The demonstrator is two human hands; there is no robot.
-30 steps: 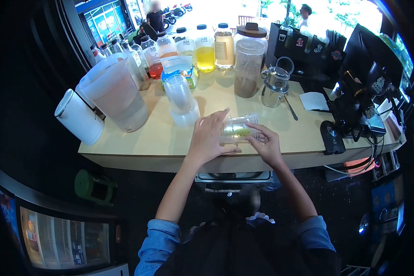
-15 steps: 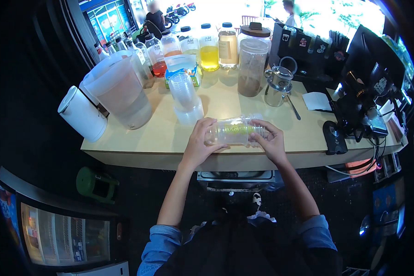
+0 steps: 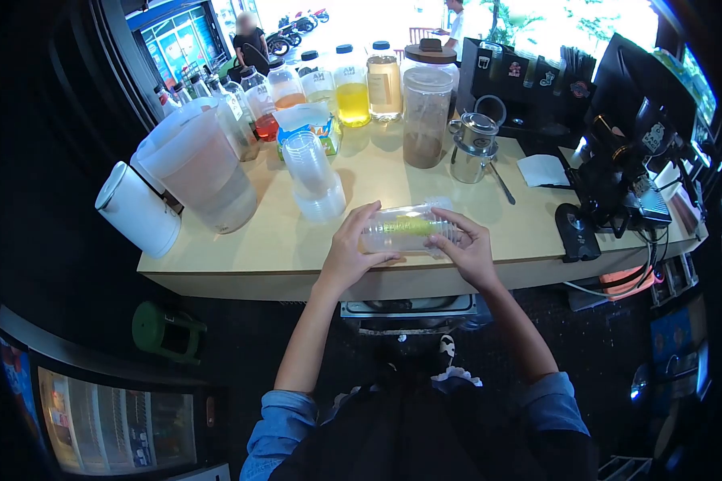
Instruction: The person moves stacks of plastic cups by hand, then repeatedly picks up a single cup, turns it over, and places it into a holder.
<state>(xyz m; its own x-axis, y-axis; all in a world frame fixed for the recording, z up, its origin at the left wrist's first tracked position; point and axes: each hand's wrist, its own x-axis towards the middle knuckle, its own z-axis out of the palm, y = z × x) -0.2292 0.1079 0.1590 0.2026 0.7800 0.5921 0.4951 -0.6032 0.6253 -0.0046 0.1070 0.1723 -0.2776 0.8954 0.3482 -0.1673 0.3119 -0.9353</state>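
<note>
A stack of clear plastic cups (image 3: 405, 229) with green print lies on its side between my hands, at the front edge of the wooden counter (image 3: 297, 248). My left hand (image 3: 351, 250) grips its left end, thumb below and fingers above. At the right end, by the cup rims, my right hand (image 3: 465, 247) has its fingers and thumb closed round the plastic. Just behind my left hand stands another stack of clear cups (image 3: 314, 178), upright on the counter.
Large plastic pitchers (image 3: 204, 176) and a white container (image 3: 139, 212) stand left. Bottles with coloured liquids (image 3: 351, 94), a tall brown-stained container (image 3: 426, 120) and a metal drip filter (image 3: 476, 136) stand behind. A black monitor (image 3: 638, 96) is right. Two people are outside.
The view has shifted slightly, so the counter items sit a little further left. My hands still hold the cups in nearly the same place.
</note>
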